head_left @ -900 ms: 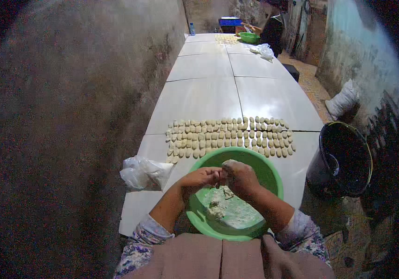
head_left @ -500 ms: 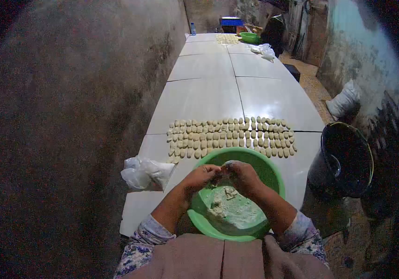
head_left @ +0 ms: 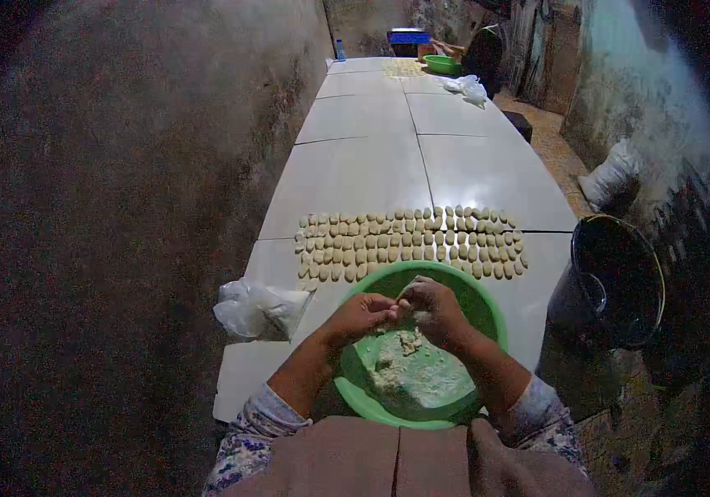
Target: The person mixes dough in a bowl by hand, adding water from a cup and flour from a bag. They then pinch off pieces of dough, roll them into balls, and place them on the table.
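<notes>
A green basin [head_left: 497, 319] stands at the table's near end, with crumbly pale dough and flour [head_left: 396, 364] in its bottom. Over its far half my left hand [head_left: 357, 316] and my right hand [head_left: 438, 313] meet, fingertips pinched together. Between them shows a small piece of dough [head_left: 405, 305], partly hidden by the fingers. Whitish flour or dough coats the right fingers. Just beyond the basin, several rows of small oval dough pieces [head_left: 382, 241] lie on the white tabletop [head_left: 355, 178].
A white plastic bag [head_left: 260, 309] lies left of the basin, near the wall. To the right stands a black bucket [head_left: 618, 282]; a white sack [head_left: 612, 176] leans by the wall. At the far end are a person [head_left: 482, 60], another green basin [head_left: 443, 65] and more dough pieces [head_left: 403, 67].
My right hand has turned slightly, and the small dough piece now shows between the fingertips. The far person's arm has shifted. The basin and the rows look the same.
</notes>
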{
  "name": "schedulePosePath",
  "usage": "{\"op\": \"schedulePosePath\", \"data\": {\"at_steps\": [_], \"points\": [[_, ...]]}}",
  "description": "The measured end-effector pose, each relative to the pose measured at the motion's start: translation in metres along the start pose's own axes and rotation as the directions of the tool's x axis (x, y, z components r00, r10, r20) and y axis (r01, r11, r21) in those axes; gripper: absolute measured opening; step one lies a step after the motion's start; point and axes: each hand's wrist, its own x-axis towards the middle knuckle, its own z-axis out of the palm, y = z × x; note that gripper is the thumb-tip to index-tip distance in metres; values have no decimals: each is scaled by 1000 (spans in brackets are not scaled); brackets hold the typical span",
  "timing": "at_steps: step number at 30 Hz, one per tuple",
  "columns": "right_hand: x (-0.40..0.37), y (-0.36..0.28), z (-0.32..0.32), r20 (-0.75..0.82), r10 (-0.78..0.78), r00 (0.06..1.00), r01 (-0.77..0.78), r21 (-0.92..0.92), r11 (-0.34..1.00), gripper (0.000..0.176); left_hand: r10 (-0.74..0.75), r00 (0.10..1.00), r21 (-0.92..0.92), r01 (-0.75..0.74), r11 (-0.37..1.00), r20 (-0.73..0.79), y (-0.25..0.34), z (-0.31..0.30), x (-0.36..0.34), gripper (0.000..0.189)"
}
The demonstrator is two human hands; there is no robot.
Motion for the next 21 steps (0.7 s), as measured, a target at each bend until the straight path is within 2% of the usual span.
{"op": "schedulePosePath", "data": {"at_steps": [2,4,6,7,8,10,12,13,14,15,16,18,19,20,21], "points": [[1,7,2,34,66,997,-71,187,980,14,-61,996,41,63,997,-59,11,2,-5,21],[4,13,8,25,112,993,-114,228,967,10,-49,996,41,52,998,-78,5,-3,-2,17],[4,10,12,-29,261,965,-214,491,844,10,-27,1000,7,27,1000,0,1,-8,-2,17],[5,16,14,9,281,960,-241,544,804,10,41,999,-53,-39,998,32,-1,-8,-2,17],[4,15,12,9,280,960,-240,544,804,10,42,999,-53,-40,998,31,-2,-9,-2,17],[4,-5,3,68,315,947,-322,247,914,9,58,996,-50,-55,997,71,2,-9,-4,19],[1,-4,9,41,270,962,-271,267,925,9,43,997,-15,-42,999,65,1,-10,-4,20],[3,2,13,-6,74,997,-72,107,992,11,27,998,19,-29,999,58,1,-10,-4,22],[4,5,14,-19,-130,991,128,-64,990,13,28,998,17,-29,999,60,0,-9,-4,22],[2,-5,13,-30,-171,985,169,-68,983,17,9,1000,17,-9,1000,24,5,-4,-5,26],[2,-6,16,-30,-165,986,162,-74,984,17,-11,1000,17,11,1000,-10,10,1,-6,30],[1,-5,20,66,-42,997,55,-211,976,17,-76,996,50,73,996,55,11,-3,-7,37],[1,-18,12,131,66,989,-41,-185,982,16,-32,976,29,27,999,216,4,-11,-4,36],[0,-19,13,127,68,990,-44,-186,981,16,16,929,1,-18,1000,369,-3,-16,0,35],[0,-20,13,61,-12,998,27,-242,970,17,-61,932,133,14,991,357,-7,-17,0,45]]}}
